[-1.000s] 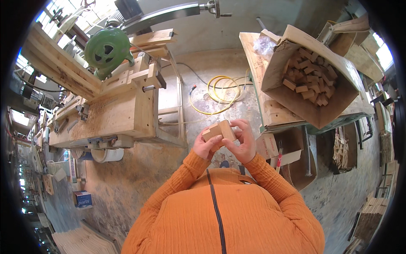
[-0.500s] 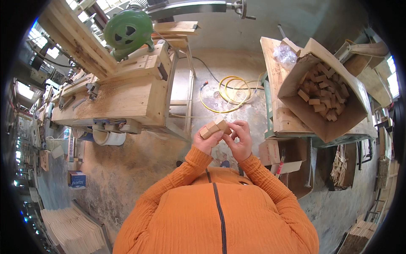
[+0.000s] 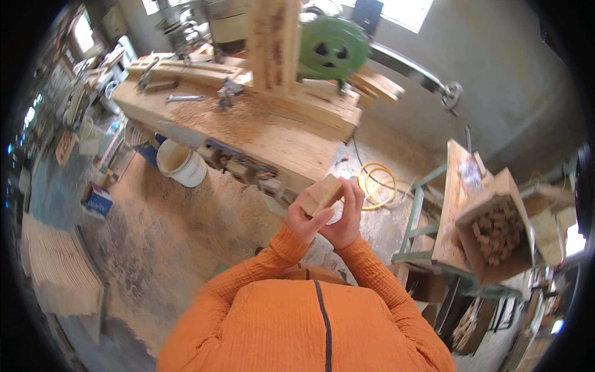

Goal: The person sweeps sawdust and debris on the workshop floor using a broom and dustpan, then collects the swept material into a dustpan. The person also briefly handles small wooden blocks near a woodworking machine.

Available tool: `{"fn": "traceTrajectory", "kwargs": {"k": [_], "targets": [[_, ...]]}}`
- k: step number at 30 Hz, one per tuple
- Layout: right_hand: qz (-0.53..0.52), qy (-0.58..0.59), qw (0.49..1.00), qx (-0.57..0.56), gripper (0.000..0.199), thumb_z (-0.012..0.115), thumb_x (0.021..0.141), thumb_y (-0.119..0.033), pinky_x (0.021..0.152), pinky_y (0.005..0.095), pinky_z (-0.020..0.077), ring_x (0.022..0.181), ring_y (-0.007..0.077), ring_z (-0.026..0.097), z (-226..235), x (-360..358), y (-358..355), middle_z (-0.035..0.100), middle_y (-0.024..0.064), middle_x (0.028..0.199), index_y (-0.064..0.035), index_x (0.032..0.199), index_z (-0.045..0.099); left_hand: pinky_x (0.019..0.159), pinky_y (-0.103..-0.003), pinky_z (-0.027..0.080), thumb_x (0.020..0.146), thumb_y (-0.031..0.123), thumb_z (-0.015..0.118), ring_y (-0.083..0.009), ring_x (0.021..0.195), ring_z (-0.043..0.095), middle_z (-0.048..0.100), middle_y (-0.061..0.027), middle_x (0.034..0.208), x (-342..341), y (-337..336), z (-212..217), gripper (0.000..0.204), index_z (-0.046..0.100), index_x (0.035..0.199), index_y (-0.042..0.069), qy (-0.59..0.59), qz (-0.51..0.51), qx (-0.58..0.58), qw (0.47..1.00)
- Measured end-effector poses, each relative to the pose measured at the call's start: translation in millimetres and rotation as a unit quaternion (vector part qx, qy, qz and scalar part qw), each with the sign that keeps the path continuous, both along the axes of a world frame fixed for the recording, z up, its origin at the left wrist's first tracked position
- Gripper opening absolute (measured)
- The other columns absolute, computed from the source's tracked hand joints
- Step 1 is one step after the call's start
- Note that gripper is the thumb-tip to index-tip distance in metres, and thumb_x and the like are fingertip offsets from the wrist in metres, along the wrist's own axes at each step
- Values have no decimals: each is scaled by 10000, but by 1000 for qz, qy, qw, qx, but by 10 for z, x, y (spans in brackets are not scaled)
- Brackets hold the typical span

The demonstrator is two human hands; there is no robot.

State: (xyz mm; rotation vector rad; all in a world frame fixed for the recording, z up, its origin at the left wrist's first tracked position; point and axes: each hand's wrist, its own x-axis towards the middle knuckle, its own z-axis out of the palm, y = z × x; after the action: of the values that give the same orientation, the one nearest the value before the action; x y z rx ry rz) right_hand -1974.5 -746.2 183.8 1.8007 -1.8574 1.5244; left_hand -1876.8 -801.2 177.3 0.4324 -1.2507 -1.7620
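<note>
Landmark: the sawdust-covered wooden workbench [image 3: 266, 133] across the upper middle – every place below is told from it.
Cardboard box: brown, open-topped [image 3: 496, 232], well to the right of the workbench on a narrow wooden side table [image 3: 452, 211] with a green metal frame; it is filled with small wooden offcuts.
Blue-and-white carton: small and flat [image 3: 96, 201], on the floor to the lower left of the workbench; its print is too small to tell.
White bucket: [image 3: 181, 164] just below the workbench's front edge, standing on the floor.
Yellow cable: a coil [image 3: 378, 183] on the floor, just right of the workbench.
Green wheel guard: round, green, with dark cut-outs [image 3: 333, 46], at the far right end of the workbench top.
Floor and room: dusty concrete strewn with sawdust, grey walls, bright windows at the top edge – a woodworking shop.
Wooden block: pale, rectangular, clean-cut [image 3: 321, 195], tilted, held in the air just in front of the workbench's near right corner.
Left hand: [image 3: 307, 220] fingers curled around the block's lower left side, gripping it.
Right hand: [image 3: 347, 217] fingers closed against the block's right side, gripping it too.
Sleeves: orange ribbed knit.
</note>
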Motion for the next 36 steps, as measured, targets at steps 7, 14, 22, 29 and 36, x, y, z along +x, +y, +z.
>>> {"fn": "traceTrajectory", "kwargs": {"k": [7, 14, 22, 29, 36], "targets": [[195, 194, 953, 130, 763, 690, 465, -142, 886, 406, 335, 1004, 284, 449, 516, 525, -824, 460, 116, 1103, -8, 1169, 426, 834, -348, 449, 844, 606, 281, -224, 977, 543, 532, -124, 1098, 975, -1124, 146, 714, 451, 1156, -14, 33, -224, 303, 926], [166, 231, 952, 114, 740, 687, 470, -153, 879, 412, 350, 973, 287, 472, 594, 1107, -1332, 482, 111, 1065, -25, 1159, 450, 844, -326, 454, 854, 588, 254, -229, 961, 553, 544, -134, 1063, 1319, -1574, 142, 698, 484, 1109, -20, 116, -242, 315, 910], [74, 316, 946, -28, 687, 693, 502, -178, 863, 423, 362, 981, 295, 477, 1948, 695, -1898, 494, 133, 1066, -30, 1131, 458, 855, -345, 416, 877, 510, 278, -187, 986, 514, 492, -96, 1157, 1410, -2052, 442, 614, 420, 1211, 15, 50, -150, 63, 985], [-167, 498, 788, -321, 370, 646, 663, -221, 741, 403, 439, 874, 289, 537, 4422, 392, -2557, 576, 102, 937, -102, 1007, 576, 776, -308, 439, 871, 284, 437, -163, 867, 537, 546, -88, 1062, 1628, -2021, 60, 377, 466, 1141, 23, -48, -201, 115, 972], [-387, 487, 782, -30, 386, 648, 670, -242, 903, 424, 380, 1043, 281, 486, 5000, 479, -3152, 543, 115, 1056, -94, 1016, 566, 763, -291, 450, 875, 194, 447, -161, 856, 552, 560, -97, 1014, 1974, -1728, -190, 294, 487, 1094, 1, -83, -227, 147, 959]]}}
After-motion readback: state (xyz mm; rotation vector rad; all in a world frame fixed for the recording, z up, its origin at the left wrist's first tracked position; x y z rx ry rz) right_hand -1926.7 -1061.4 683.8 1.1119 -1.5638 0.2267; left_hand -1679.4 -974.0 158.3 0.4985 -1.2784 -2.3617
